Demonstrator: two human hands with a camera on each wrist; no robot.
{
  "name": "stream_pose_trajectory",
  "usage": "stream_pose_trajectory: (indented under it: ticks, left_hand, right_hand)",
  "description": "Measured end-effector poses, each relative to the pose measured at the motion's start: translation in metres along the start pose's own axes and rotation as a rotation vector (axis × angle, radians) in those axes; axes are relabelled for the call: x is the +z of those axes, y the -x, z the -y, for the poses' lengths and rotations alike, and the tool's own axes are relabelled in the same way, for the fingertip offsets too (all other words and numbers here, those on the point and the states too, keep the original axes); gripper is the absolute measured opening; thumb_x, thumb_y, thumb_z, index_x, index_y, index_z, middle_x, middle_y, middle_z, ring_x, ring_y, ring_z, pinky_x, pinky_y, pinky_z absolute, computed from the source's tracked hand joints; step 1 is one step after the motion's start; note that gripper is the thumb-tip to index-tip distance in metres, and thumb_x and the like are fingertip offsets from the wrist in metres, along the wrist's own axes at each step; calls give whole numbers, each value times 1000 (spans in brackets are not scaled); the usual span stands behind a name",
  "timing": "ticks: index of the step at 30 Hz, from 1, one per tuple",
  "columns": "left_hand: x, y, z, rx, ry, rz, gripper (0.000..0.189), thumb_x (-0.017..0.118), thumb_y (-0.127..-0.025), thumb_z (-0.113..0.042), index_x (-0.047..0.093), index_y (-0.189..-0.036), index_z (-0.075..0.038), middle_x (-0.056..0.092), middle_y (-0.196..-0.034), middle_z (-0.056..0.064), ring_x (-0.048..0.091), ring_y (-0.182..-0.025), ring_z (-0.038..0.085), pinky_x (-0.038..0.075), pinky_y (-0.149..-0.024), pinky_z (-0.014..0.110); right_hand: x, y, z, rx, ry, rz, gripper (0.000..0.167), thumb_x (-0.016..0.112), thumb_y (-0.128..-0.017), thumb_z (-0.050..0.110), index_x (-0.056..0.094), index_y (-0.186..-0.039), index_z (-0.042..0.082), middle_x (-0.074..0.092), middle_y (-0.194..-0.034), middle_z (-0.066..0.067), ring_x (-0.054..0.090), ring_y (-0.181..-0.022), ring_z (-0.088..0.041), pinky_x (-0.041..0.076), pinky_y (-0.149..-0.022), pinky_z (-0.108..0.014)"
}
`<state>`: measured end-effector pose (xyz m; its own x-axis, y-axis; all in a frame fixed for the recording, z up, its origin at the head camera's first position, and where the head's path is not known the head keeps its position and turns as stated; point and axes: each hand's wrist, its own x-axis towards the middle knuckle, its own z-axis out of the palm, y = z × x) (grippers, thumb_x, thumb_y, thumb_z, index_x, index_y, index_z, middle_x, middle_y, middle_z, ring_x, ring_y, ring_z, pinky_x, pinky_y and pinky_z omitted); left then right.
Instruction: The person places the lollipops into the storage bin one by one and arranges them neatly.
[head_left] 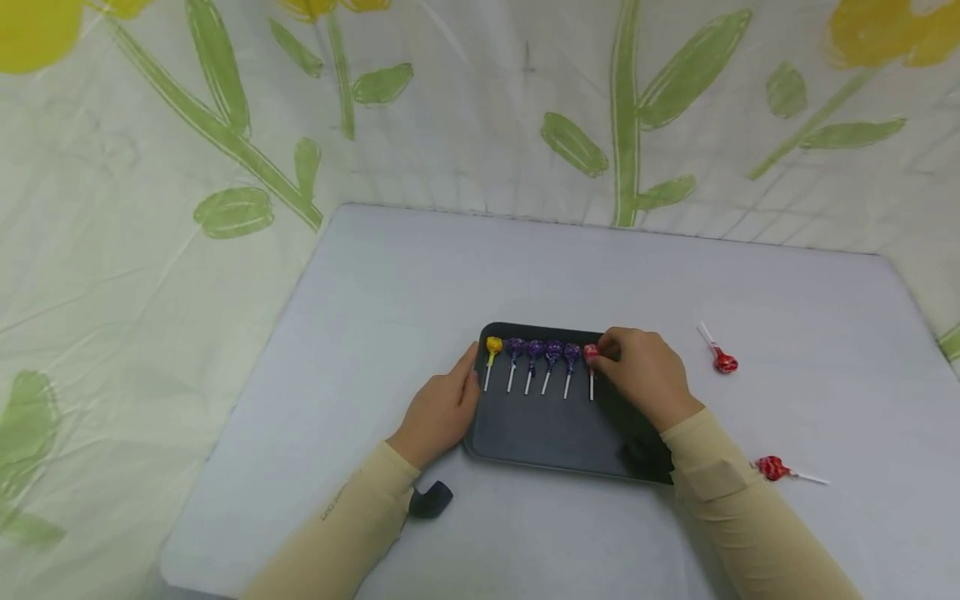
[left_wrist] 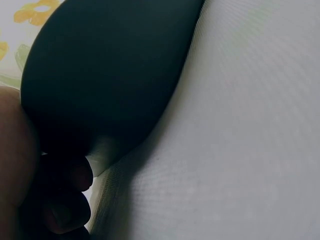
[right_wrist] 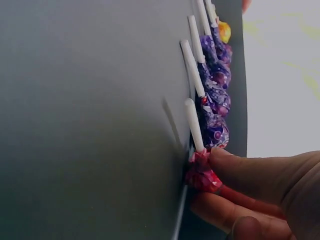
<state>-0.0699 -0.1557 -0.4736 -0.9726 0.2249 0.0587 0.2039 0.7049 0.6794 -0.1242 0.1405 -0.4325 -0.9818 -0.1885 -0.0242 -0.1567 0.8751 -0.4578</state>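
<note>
A dark tray (head_left: 555, 433) bears a row of lollipops along its far side. At the left end lies a yellow lollipop (head_left: 493, 344), followed by several purple lollipops (head_left: 535, 350). My right hand (head_left: 647, 372) pinches a red lollipop (right_wrist: 202, 175) by its wrapped head between thumb and fingers, at the row's right end; its white stick points toward me. At the tray's left edge, my left hand (head_left: 442, 408) grips the rim, its fingers (left_wrist: 70, 212) curled beside the dark wall in the left wrist view.
Right of the tray on the pale table (head_left: 360, 333) lie two more red lollipops, a farther red lollipop (head_left: 725, 362) and a nearer red lollipop (head_left: 772, 467). A black object (head_left: 431, 500) shows by my left sleeve. Behind hangs a flower-patterned cloth (head_left: 480, 125).
</note>
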Motion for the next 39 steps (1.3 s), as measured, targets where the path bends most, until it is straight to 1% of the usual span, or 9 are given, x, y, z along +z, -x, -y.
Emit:
stream_pose_trajectory:
  ticks: [7, 12, 16, 20, 25, 30, 34, 39]
  left_hand:
    - [0, 0, -2, 3, 2, -7, 53, 43, -110, -17, 40, -160, 1, 40, -54, -7, 32, -44, 8, 28, -46, 27]
    - [1, 0, -1, -1, 3, -8, 53, 43, -110, -17, 40, -160, 1, 39, -53, -8, 32, -44, 7, 28, -45, 27]
    - [2, 1, 0, 2, 2, -18, 53, 44, -110, -17, 40, -160, 0, 38, -53, -8, 32, -44, 7, 28, -45, 27]
    - [3, 1, 1, -8, 1, -11, 54, 44, -110, -18, 40, -160, 0, 38, -54, -8, 31, -44, 7, 27, -45, 27]
    - [3, 1, 0, -7, 2, -14, 53, 44, -110, -18, 40, -160, 1, 39, -54, -8, 32, -45, 7, 27, -45, 27]
    - [2, 0, 2, -6, -2, -16, 53, 44, -110, -17, 40, -160, 1, 38, -55, -8, 31, -46, 7, 28, -46, 27]
    - [1, -1, 3, -3, -3, -15, 53, 44, -110, -17, 41, -160, 1, 37, -55, -9, 30, -46, 7, 27, -46, 28]
    - [1, -3, 5, 0, -7, -21, 53, 45, -110, -18, 41, -160, 0, 37, -56, -9, 30, -47, 7, 27, -47, 28]
  right_hand:
    - [-3, 2, -1, 7, -1, -2, 20, 78, -93, 27, 79, -102, 9, 80, -97, -5, 73, -90, -32, 53, -67, -47]
    - [-7, 4, -1, 18, -4, 3, 24, 79, -93, 30, 79, -105, 9, 80, -99, -5, 73, -94, -33, 53, -69, -48]
    - [-11, 7, -3, 27, -1, -4, 29, 79, -93, 31, 78, -109, 7, 80, -101, -7, 73, -98, -35, 54, -71, -49]
    - [-14, 10, -5, 28, -8, -15, 31, 79, -93, 31, 78, -110, 6, 80, -102, -8, 72, -99, -37, 54, -72, -50]
    - [-18, 14, -8, 14, -18, -41, 30, 80, -93, 32, 78, -109, 7, 80, -100, -7, 71, -98, -36, 54, -70, -49]
    - [-21, 18, -10, -7, -16, -66, 29, 80, -93, 31, 78, -108, 6, 80, -99, -7, 71, -97, -36, 54, -74, -51]
    - [-24, 21, -10, 1, -10, -62, 30, 79, -94, 30, 78, -110, 5, 79, -100, -9, 71, -97, -36, 54, -78, -52]
    - [-27, 26, -13, 15, -5, -62, 31, 78, -94, 31, 78, -112, 5, 79, -100, -9, 71, -93, -33, 53, -76, -50]
